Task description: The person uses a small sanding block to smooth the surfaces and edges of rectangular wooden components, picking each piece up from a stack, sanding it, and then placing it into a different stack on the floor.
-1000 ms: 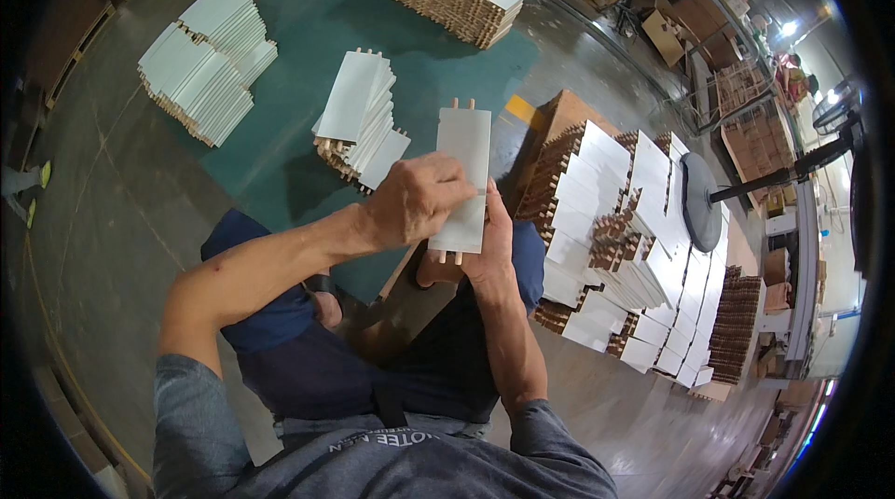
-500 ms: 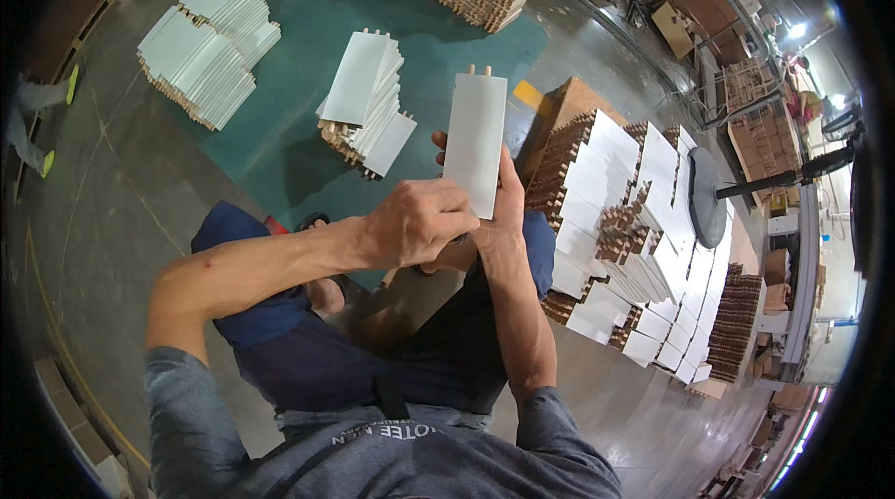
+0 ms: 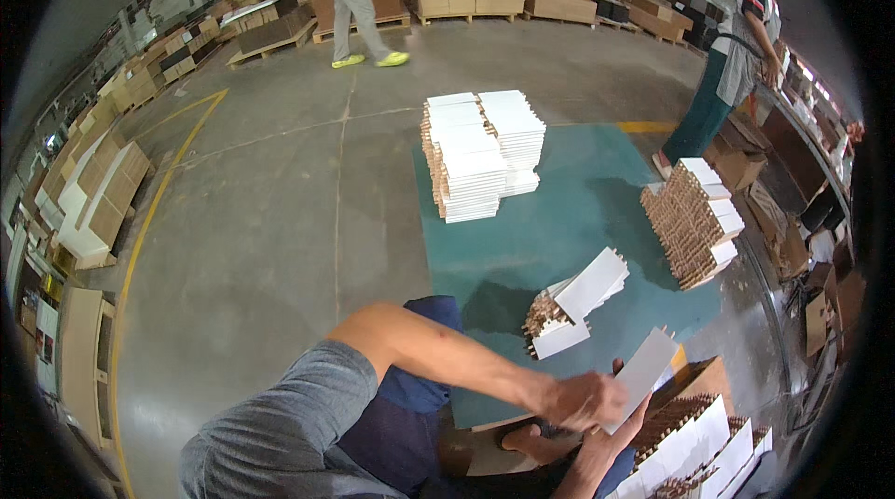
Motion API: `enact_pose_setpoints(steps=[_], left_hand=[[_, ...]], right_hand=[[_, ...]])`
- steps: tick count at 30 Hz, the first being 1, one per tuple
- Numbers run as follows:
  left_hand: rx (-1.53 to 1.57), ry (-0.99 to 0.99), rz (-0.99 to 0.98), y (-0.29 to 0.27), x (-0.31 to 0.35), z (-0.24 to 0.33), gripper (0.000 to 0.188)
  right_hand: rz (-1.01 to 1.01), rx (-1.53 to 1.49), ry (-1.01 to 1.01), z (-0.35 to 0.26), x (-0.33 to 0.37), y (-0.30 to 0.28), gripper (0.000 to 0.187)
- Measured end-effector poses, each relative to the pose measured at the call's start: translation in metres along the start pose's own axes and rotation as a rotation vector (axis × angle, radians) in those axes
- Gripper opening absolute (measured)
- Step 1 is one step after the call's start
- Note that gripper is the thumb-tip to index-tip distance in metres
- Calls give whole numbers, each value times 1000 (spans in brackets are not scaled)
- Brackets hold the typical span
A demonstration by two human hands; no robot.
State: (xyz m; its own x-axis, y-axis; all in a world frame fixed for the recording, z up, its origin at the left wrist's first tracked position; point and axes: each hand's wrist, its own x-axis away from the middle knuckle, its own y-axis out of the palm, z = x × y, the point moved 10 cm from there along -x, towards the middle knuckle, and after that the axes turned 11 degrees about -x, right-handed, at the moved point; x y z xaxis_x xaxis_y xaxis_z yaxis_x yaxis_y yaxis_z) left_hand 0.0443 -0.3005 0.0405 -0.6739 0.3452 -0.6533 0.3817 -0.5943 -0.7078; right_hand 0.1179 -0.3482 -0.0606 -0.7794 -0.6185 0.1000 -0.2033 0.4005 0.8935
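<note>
My right hand (image 3: pixel 611 443) holds a narrow white panel (image 3: pixel 641 378) from beneath, its fingers round the edges. Small wooden dowels stick out of the panel's far end, and it slants up to the right. My left hand (image 3: pixel 587 401), slightly blurred, is curled at the panel's near left edge; whatever its fingers hold is hidden. Just beyond, a small loose stack of similar white panels (image 3: pixel 594 284) lies fanned out on a green mat (image 3: pixel 494 266). More white doweled panels (image 3: pixel 685 452) are piled close by my right hand.
A tall stack of white panels (image 3: pixel 485 140) stands on the mat's far left; another stack (image 3: pixel 695 219) is at its right. One person (image 3: pixel 354 9) is at the back, another (image 3: pixel 732 61) at the far right. Pallets of cartons (image 3: pixel 466 0) line the back.
My view has swung left and up, so my hands and the panel now appear lower right. My right hand still holds the panel; my left hand stays at its near end.
</note>
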Motion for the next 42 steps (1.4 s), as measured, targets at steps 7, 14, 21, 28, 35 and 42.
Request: enact_pose_setpoints(steps=[7, 14, 21, 28, 35, 42], left_hand=[[-113, -75, 201, -33, -25, -42, 7], [-151, -93, 226, -38, -16, -39, 5], [-127, 52, 51, -37, -13, 25, 12], [-55, -157, 65, -57, -23, -37, 25], [179, 3, -31, -50, 3, 61, 18], [40, -168, 12, -60, -27, -7, 16]], right_hand=[[290, -66, 64, 23, 24, 6, 49], [160, -24, 1, 15, 27, 0, 45], [196, -147, 133, 16, 48, 17, 62], [112, -199, 140, 25, 34, 33, 51], [-56, -229, 67, 4, 23, 41, 64], [178, -330, 207, 36, 35, 22, 54]])
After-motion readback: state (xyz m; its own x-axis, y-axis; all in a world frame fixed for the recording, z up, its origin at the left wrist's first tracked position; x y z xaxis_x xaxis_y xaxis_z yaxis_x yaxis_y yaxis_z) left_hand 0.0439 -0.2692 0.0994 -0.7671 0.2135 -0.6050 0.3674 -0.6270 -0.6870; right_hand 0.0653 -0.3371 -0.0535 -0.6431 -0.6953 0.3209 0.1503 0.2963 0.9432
